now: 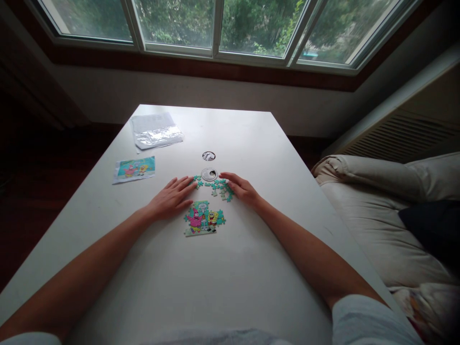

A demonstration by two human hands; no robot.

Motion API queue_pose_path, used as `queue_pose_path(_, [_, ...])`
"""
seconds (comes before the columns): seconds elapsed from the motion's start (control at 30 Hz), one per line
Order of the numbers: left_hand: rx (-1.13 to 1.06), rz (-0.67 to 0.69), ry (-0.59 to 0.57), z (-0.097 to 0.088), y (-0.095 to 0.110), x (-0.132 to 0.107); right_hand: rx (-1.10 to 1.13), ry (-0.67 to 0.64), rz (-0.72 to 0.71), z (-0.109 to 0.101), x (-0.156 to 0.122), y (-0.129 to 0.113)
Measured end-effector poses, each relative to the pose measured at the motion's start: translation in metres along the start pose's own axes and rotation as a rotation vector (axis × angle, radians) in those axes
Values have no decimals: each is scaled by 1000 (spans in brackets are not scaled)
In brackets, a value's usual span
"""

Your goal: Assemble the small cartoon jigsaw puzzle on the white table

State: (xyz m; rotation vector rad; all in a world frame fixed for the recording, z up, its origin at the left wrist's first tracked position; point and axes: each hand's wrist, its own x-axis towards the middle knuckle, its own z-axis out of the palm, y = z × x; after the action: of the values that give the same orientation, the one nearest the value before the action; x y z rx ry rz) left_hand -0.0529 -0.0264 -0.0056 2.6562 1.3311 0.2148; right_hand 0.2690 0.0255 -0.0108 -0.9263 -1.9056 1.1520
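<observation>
A partly joined jigsaw puzzle with cartoon figures lies flat on the white table. Beyond it is a cluster of loose green puzzle pieces. My left hand rests flat to the left of the cluster, its fingers stretched out and the fingertips beside a few pieces. On the other side, my right hand is at the cluster's right edge, fingers extended and slightly curved, touching or just over some pieces. Nothing shows in its grasp. Part of the pieces there is hidden by the hand.
A cartoon picture sheet lies at the left, with papers in a clear plastic sleeve behind it. A round metal disc and a second round fitting are mid-table. A beige sofa stands to the right.
</observation>
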Motion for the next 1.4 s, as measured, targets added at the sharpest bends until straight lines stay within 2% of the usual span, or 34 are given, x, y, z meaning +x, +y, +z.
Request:
queue_pose_path(0.1, [-19,14,15,-3,3,-1,145,119,62,-3,2,1])
queue_pose_path(0.27, [-60,26,49,-6,5,0,226,305,148,-11,3,8])
queue_pose_path(0.43, [-96,55,81,-6,6,0,172,391,147,-17,5,18])
queue_pose_path(0.63, [-96,72,109,-7,7,-1,233,445,174,-18,6,20])
queue_pose_path(0.7, [-96,69,114,-7,7,0,139,431,163,-19,5,19])
queue_pose_path(0.77, [-103,66,122,-7,7,0,-67,377,125,-22,4,18])
queue_pose_path(0.87, [-111,55,133,-7,7,0,-405,231,27,-26,2,14])
queue_pose_path(0.93, [-113,50,141,-6,7,-1,-532,146,-24,-28,1,11])
queue_pose_path(1.07, [-113,59,152,-6,8,-2,-647,57,-91,-29,-2,7])
queue_pose_path(1.23, [-126,68,165,-5,9,-2,-732,24,-108,-27,-3,3])
queue_pose_path(1.4, [-191,87,181,-12,26,-2,-774,-35,-120,-25,-2,-1])
